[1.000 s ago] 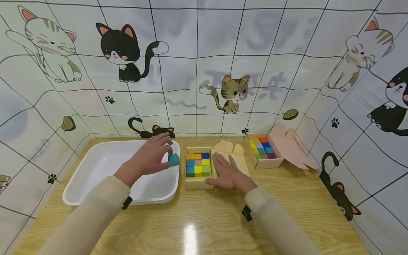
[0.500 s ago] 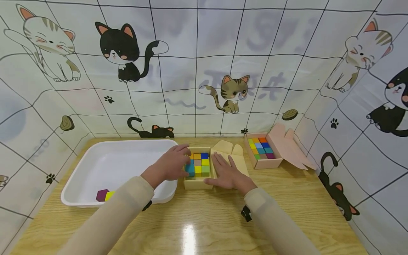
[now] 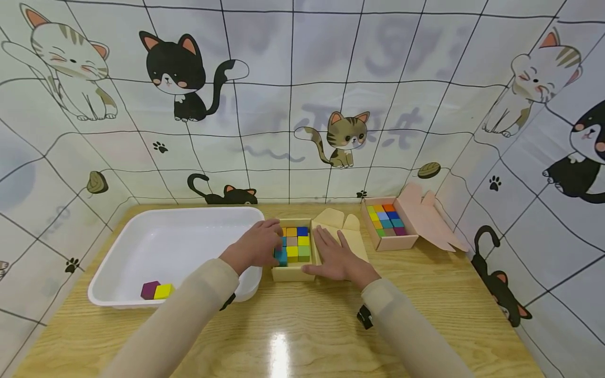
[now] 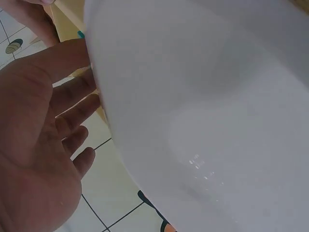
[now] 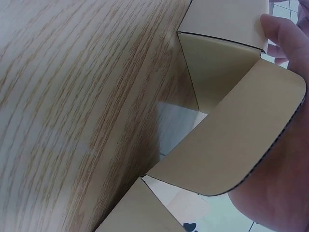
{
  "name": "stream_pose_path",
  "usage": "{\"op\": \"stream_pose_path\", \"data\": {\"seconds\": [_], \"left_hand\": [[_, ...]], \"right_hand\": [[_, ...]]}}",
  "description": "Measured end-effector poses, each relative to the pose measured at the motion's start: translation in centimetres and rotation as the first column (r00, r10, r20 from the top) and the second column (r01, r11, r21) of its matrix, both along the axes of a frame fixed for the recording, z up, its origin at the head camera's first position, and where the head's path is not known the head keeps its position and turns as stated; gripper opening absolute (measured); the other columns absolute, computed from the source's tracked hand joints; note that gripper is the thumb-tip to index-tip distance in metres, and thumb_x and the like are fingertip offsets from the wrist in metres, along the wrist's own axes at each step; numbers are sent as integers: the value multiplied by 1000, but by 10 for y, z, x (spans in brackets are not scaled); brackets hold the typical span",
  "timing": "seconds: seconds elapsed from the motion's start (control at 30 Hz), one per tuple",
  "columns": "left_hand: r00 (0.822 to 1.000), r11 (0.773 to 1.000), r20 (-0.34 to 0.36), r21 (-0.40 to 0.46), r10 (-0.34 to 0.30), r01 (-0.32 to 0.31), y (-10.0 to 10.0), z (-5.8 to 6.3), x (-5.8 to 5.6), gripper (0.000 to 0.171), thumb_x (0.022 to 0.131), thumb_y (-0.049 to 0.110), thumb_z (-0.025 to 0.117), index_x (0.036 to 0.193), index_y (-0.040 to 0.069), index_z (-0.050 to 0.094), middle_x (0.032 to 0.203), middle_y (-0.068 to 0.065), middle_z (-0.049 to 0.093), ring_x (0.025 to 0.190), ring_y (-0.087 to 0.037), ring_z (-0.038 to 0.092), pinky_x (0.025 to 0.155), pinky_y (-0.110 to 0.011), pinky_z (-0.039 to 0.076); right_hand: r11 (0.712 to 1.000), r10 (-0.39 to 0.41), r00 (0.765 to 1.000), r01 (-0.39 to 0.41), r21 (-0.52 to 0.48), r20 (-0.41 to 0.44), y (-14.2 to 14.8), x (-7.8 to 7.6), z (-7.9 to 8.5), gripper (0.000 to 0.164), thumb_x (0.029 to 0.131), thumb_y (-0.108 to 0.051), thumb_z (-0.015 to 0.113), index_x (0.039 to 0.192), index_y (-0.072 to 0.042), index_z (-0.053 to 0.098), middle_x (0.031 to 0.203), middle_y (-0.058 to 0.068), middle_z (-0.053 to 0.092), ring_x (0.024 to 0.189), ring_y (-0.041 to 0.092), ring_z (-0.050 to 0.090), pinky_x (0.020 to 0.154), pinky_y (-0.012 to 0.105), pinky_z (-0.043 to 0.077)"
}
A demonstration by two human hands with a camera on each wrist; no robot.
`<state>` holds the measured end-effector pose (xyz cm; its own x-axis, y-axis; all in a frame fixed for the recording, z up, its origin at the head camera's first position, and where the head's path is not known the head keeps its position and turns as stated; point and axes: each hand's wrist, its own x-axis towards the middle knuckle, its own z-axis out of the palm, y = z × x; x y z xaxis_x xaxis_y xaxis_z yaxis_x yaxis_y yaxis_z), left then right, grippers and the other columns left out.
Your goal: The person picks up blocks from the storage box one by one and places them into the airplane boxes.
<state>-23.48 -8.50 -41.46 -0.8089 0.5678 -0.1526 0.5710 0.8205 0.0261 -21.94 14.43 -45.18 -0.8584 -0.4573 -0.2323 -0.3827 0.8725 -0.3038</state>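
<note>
My left hand (image 3: 257, 244) reaches over the tray's right rim to the left side of a pale yellow box (image 3: 294, 274). Its thumb and fingers pinch a teal cube (image 3: 281, 256) at the box's front left corner; the fingers partly cover it. Colored cubes in rows fill the box, among them a yellow cube (image 3: 292, 254) and a dark blue cube (image 3: 302, 231). My right hand (image 3: 337, 257) lies with straight fingers on the box's opened lid (image 3: 356, 241), its thumb at the box edge. In the left wrist view, the tray wall hides the fingertips.
A white tray (image 3: 177, 223) stands on the left, with a purple block (image 3: 150, 290) and a yellow block (image 3: 164, 291) near its front rim. An open pink box (image 3: 397, 242) of colored cubes sits at the back right. Cat-print fabric (image 3: 264, 105) rises behind the wooden table (image 3: 302, 325).
My left hand has moved right from above the tray, carrying the teal cube to the box, then lower toward its front left corner. My right hand has stayed on the lid.
</note>
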Motion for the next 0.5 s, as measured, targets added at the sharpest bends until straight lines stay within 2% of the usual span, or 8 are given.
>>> {"op": "stream_pose_path", "data": {"seconds": [0.2,0.3,0.37,0.5], "left_hand": [[999,998,-6,-51,36,-37,10,1,-1,20,77,31,81,87,15,77,124,-4,61,143,-27,33,122,-45,26],[998,991,-5,-119,66,-66,15,2,-1,17,78,30,78,84,15,75,128,-5,59,144,-27,32,122,-44,25],[996,982,0,-167,84,-83,19,2,-2,20,79,29,76,90,13,75,132,-5,57,144,-26,32,123,-43,24],[994,965,0,-239,106,-103,25,0,-4,31,79,26,73,106,10,73,129,-6,58,133,-25,39,120,-40,28]], "right_hand": [[1000,3,1000,-3,8,-3,0,-1,0,100,90,-68,46,157,-7,2,166,10,0,155,24,0,123,56,-7],[1000,3,1000,-3,9,-9,0,-1,-1,101,90,-68,46,157,-7,2,166,10,0,155,24,1,123,57,-6],[1000,1,1000,-1,5,-9,0,-1,-1,101,89,-69,46,157,-7,3,166,10,1,155,24,1,123,57,-6],[1000,5,1000,-5,-2,-6,0,-1,0,101,89,-69,46,157,-7,3,166,11,1,155,25,2,123,57,-5]]}}
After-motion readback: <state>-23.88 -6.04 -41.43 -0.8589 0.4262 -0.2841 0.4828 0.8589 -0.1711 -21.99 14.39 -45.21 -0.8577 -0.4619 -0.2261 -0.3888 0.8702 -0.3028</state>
